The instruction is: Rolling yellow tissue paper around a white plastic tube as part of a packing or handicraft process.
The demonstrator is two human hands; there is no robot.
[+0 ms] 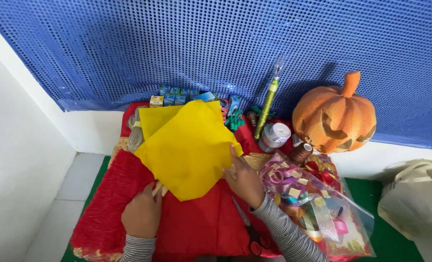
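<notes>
Holding yellow felt sheets (189, 150) over red cloth (196, 225): our left hand (142, 214) pinches lower edge, fingers closed on it; our right hand (244, 180) presses right edge, fingers flat. Scissors (249, 230) lie untouched; sheets uncut, we judge. Ribbon bag (318, 204) beside.

Bare red fuzzy cloth (196, 228) lies open between the wrists and along its left edge. To the right, a clear plastic bag of ribbon bows (318, 208) and red-handled scissors (247, 228) crowd the way. Behind the yellow felt sheet (186, 145), small boxes (172, 99), a green tube (267, 104), thread spools (274, 136) and an orange carved pumpkin (335, 119) line the blue sequinned backdrop (216, 43).
</notes>
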